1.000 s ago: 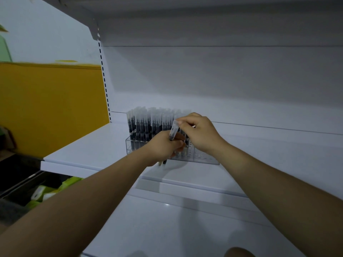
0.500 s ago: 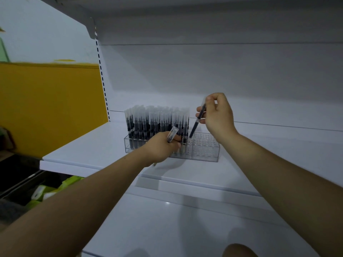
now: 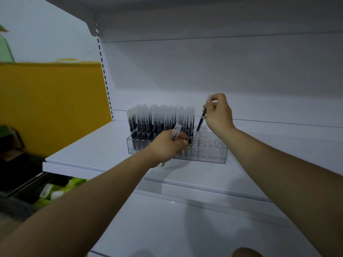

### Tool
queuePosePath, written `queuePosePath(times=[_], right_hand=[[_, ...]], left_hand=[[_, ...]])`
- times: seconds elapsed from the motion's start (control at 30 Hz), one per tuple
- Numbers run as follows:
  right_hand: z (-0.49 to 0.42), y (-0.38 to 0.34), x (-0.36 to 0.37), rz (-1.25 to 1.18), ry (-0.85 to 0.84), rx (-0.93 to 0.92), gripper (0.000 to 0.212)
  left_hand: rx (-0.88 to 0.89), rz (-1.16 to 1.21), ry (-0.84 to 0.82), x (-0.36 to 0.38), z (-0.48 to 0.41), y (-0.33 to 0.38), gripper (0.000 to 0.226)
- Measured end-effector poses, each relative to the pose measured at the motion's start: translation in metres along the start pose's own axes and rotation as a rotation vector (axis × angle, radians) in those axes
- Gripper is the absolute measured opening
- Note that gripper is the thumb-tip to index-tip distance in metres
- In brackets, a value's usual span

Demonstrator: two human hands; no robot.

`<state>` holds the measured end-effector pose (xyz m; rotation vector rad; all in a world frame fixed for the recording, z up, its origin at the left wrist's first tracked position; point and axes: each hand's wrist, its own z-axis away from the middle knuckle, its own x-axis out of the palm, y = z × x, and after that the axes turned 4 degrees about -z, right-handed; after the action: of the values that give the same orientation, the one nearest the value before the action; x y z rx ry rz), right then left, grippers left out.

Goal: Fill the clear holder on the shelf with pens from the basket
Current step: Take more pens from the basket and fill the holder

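Observation:
The clear holder stands on the white shelf. Its left and middle slots are packed with several upright black pens with clear caps; its right end shows bare holes. My right hand pinches one black pen by its capped top, tip pointing down just above the holder beside the last filled row. My left hand is in front of the holder and grips a small bunch of pens, one clear cap sticking up. The basket is not in view.
Another white shelf lies below, nearer to me. An upper shelf overhangs the holder. A yellow panel stands at the left, with green and white packages in a dark bin below it.
My right hand took one pen from the bunch in my left hand, lifted it to the right, and now holds it more upright with its tip lower, close to the holder.

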<state>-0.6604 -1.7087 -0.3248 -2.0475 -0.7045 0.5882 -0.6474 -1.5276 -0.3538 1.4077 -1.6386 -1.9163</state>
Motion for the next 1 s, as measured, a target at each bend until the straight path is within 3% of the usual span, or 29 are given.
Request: queuePosePath(times=[0.3,0.6,0.73,0.83,0.9,1.0], right_hand=[[0.000,0.014,0.008,0.168,-0.117,-0.041,0.014],[-0.003,0.024,0.012,0.324,-0.164,0.096,0.026],[0.018,0.005,0.003,0.186,-0.035,-0.147,0.019],[0.043,-0.019,-0.003,0.162,-0.175,-0.278,0.026],[0.056,-0.030,-0.004,0.166,-0.318,-0.285,0.021],[0.066,-0.040,-0.009,0.134,-0.406,-0.262,0.024]], left_hand=[[-0.018,0.039,0.001,0.001,-0.009,-0.008,0.021],[-0.023,0.083,0.002,-0.001,-0.008,-0.004,0.022],[-0.019,0.102,0.012,-0.001,-0.006,0.000,0.017],[-0.001,0.102,0.003,0.002,-0.006,0.006,0.016],[0.022,0.079,-0.015,0.005,-0.006,0.011,0.020],[0.042,0.080,-0.025,0.009,-0.003,0.016,0.017]])
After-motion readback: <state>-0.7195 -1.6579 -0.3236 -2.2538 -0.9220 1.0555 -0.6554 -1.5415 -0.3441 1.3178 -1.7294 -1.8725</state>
